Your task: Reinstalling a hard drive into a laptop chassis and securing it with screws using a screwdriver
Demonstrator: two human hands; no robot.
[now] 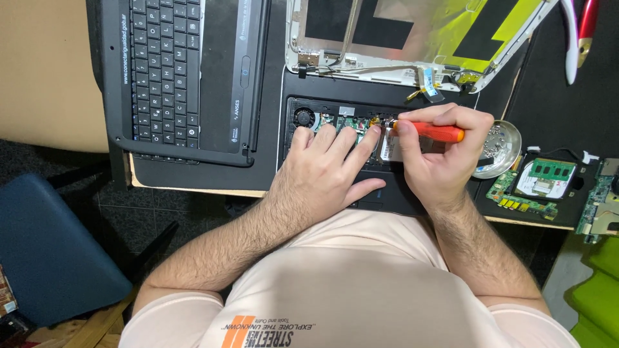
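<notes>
screwdriver on the open laptop base

my right hand [438, 151] is clenched around an orange-handled screwdriver [433, 131], thumb and fingers wrapped over the handle so only part of the orange shows between them. the shaft runs out to the left of that hand, and its tip sits down inside the opened laptop base [303, 145], just beyond my right fingertips.

my left hand [325, 169] grasps nothing. it lies flat and spread on the same base, palm down, fingers reaching forward over the green circuit board [345, 122]. its index finger ends just beside the screwdriver tip, so the two hands nearly meet there. the small round fan [303, 118] is just off the outer fingers of my left hand, to their left.

just past my right hand, on its right side, stands a shallow metal dish [506, 145], partly hidden behind my knuckles. further right of it lies a loose green board with a memory module [538, 183]. ahead of both hands lies the detached screen lid [412, 38], inner face up, with yellow-green sheeting. well to the left of my left hand lies a black keyboard panel [174, 71].
</notes>
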